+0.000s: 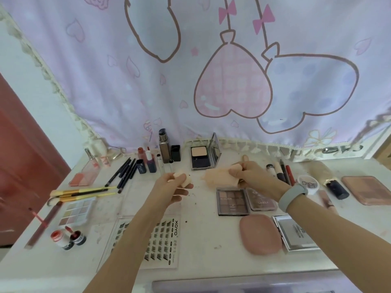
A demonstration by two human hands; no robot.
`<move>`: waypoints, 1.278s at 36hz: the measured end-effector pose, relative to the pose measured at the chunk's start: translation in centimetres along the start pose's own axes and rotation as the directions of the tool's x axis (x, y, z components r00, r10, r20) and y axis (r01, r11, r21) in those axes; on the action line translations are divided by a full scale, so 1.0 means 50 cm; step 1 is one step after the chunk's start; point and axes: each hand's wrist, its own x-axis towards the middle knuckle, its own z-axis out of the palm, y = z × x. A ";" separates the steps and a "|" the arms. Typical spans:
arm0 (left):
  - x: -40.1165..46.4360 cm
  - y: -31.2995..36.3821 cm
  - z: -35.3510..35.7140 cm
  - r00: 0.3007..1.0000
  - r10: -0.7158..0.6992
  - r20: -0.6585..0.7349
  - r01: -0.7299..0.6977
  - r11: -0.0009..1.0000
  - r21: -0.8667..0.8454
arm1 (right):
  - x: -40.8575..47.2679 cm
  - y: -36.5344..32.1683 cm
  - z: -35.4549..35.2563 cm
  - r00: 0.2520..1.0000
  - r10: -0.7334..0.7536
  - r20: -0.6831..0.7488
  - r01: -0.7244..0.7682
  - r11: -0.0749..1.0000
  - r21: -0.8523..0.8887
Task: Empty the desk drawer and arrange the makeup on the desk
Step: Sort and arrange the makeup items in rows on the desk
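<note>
My left hand [172, 187] holds a beige makeup sponge [181, 179] above the middle of the white desk [203, 235]. My right hand [248, 173] pinches another small beige sponge piece [236, 167] over a flat peach-coloured puff [218, 178] lying on the desk. Makeup is spread all over the desk: an open powder compact [204, 158] at the back, two eyeshadow palettes [232, 200] under my right wrist, and a false-lash sheet [160, 240] near the front. The drawer's front edge [243, 285] shows at the bottom.
Pencils [124, 173] and yellow brushes [82, 192] lie at the left with a pastel palette [77, 211] and small jars [68, 240]. A pink puff [261, 234], silver compact [296, 232], round powder tin [307, 183] and pink case [366, 190] sit right. A patterned curtain [211, 70] hangs behind.
</note>
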 end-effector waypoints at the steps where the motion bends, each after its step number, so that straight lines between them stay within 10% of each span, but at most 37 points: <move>1: 0.000 -0.002 0.000 1.000 0.012 -0.015 -0.011 0.999 0.035 | 0.005 -0.003 0.012 1.000 0.005 0.010 -0.005 1.000 -0.014; 15: 0.017 0.005 0.037 0.975 0.196 0.107 -0.210 0.644 0.736 | 0.069 -0.001 0.057 0.988 -0.077 -0.136 0.035 0.956 -0.291; 32: 0.026 -0.019 0.061 0.958 0.286 0.006 -0.130 0.417 0.900 | 0.046 0.037 0.047 0.924 -0.383 0.017 0.304 0.704 -0.642; 46: 0.025 -0.029 0.055 0.921 0.334 0.199 -0.309 0.318 0.896 | 0.006 0.038 0.046 0.877 -0.459 0.141 0.418 0.587 -0.693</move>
